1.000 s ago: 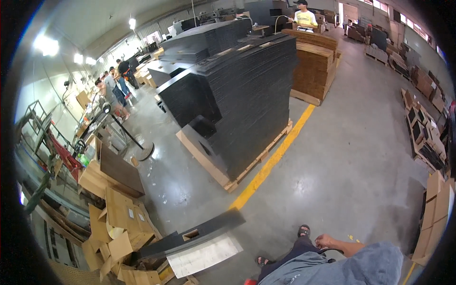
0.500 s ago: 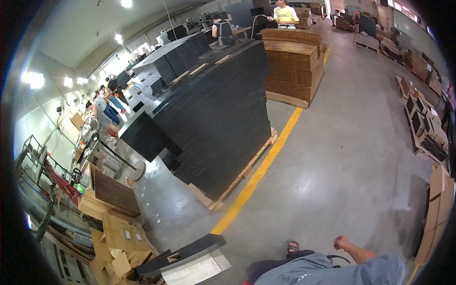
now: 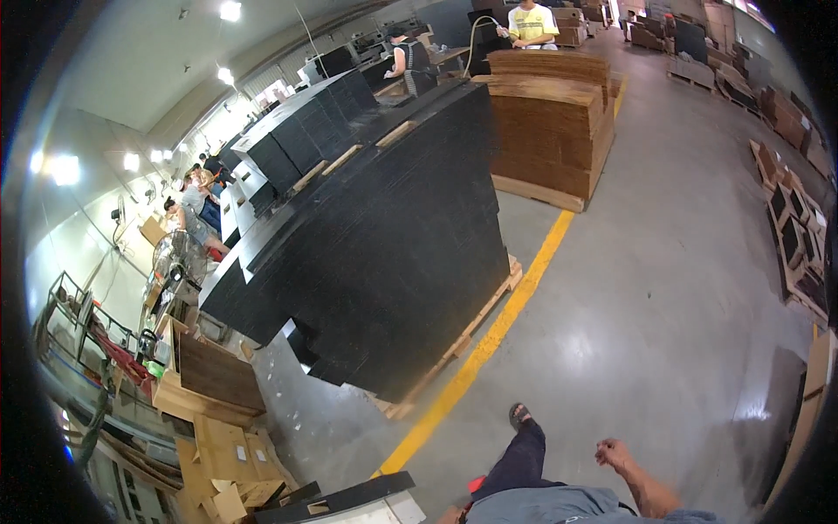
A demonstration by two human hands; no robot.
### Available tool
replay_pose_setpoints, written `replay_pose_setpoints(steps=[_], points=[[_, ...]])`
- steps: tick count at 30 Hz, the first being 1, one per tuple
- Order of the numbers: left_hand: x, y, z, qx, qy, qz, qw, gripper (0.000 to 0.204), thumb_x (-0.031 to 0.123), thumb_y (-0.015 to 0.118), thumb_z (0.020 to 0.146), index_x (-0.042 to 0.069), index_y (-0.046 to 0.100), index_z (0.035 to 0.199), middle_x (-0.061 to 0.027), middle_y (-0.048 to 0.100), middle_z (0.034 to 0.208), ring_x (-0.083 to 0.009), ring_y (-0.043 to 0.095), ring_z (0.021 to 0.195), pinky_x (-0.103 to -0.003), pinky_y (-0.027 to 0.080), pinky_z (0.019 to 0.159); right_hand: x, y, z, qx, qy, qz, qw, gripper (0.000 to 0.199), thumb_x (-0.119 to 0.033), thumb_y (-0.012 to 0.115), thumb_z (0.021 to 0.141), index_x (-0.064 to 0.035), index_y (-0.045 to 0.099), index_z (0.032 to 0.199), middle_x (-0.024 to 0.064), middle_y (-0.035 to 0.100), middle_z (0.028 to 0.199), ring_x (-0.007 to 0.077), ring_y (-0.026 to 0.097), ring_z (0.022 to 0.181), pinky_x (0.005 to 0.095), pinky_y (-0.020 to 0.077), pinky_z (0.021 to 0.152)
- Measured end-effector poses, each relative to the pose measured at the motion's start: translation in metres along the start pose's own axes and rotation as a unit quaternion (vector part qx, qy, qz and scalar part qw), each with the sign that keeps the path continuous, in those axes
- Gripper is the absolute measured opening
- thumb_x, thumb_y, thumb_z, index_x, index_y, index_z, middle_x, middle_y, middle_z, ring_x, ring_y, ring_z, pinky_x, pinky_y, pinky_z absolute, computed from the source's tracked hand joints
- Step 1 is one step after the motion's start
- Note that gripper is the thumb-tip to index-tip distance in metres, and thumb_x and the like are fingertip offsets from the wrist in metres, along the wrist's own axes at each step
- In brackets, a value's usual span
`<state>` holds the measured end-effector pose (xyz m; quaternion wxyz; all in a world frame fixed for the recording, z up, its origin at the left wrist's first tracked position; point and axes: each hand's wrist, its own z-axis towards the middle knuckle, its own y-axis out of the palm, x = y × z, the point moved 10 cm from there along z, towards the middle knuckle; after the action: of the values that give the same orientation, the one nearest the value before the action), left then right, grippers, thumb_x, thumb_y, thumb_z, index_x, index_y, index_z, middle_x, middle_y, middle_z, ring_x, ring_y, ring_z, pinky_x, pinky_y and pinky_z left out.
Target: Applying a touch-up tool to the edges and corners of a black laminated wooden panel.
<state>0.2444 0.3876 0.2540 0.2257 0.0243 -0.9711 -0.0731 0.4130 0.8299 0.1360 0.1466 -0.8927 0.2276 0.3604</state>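
My right hand [image 3: 615, 454] hangs at the lower right beside my dark trouser leg [image 3: 522, 454], with a sandalled foot [image 3: 518, 414] set on the grey concrete floor. The fingers are loosely bent and hold nothing. The hand touches nothing and the floor is nearest to it. My left hand is out of the picture. A tall stack of black sheets [image 3: 393, 288] on a wooden pallet [image 3: 454, 349] stands ahead to the left. A yellow floor line [image 3: 489, 341] runs along its edge toward my foot.
A brown cardboard stack [image 3: 550, 131] stands behind the black one. Flat cardboard pieces [image 3: 227, 445] and a black board [image 3: 349, 498] lie at the lower left. Boxes [image 3: 794, 236] line the right wall. People work at the back [image 3: 532, 22] and far left [image 3: 196, 205].
The view has moved forward along the yellow line, so the black stack looms larger and nearer. My right hand has swung a little forward beside my leg.
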Motion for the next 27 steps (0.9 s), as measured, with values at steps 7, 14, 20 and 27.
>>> replay_pose_setpoints(steps=[7,14,20,27], points=[[0.103,0.051,0.049,0.008,0.006,0.009,1.000,0.039,0.039,0.071,0.076,0.016,0.049,0.099,0.0032,0.049,0.079,-0.0147,0.046,0.072,-0.031,0.032,0.065,0.022,-0.043,0.054,0.066,0.128,0.022,0.989,0.012,-0.004,0.057,0.087,0.0034,0.066,0.089,0.0122,0.065,0.068,0.0213,0.063,0.054,0.0360,0.0515,0.047],[0.175,0.085,0.079,0.022,0.020,0.014,0.999,0.043,0.040,0.072,0.074,0.015,0.050,0.102,0.0026,0.051,0.082,-0.0155,0.047,0.075,-0.031,0.033,0.067,-0.190,-0.035,0.143,0.061,-0.026,0.058,0.996,0.018,-0.014,0.063,0.089,-0.0009,0.062,0.077,0.0105,0.063,0.066,0.0186,0.059,0.053,0.0335,0.0495,0.050],[0.231,0.144,0.125,0.018,0.018,0.014,1.000,0.047,0.041,0.073,0.073,0.015,0.050,0.105,0.0020,0.052,0.084,-0.0162,0.049,0.078,-0.032,0.034,0.069,-0.552,-0.008,0.200,0.038,-0.307,-0.060,0.949,0.029,-0.018,0.058,0.096,0.0024,0.064,0.115,0.0043,0.064,0.082,0.0129,0.059,0.074,0.0297,0.0500,0.069],[0.317,0.229,0.173,0.026,0.033,0.004,0.999,0.052,0.043,0.074,0.071,0.014,0.051,0.108,0.0014,0.054,0.086,-0.0170,0.050,0.080,-0.032,0.035,0.071,-0.869,0.064,0.178,-0.092,-0.476,-0.118,0.867,0.033,-0.024,0.059,0.099,-0.0017,0.064,0.123,0.0049,0.067,0.099,0.0123,0.062,0.088,0.0296,0.0520,0.082]])
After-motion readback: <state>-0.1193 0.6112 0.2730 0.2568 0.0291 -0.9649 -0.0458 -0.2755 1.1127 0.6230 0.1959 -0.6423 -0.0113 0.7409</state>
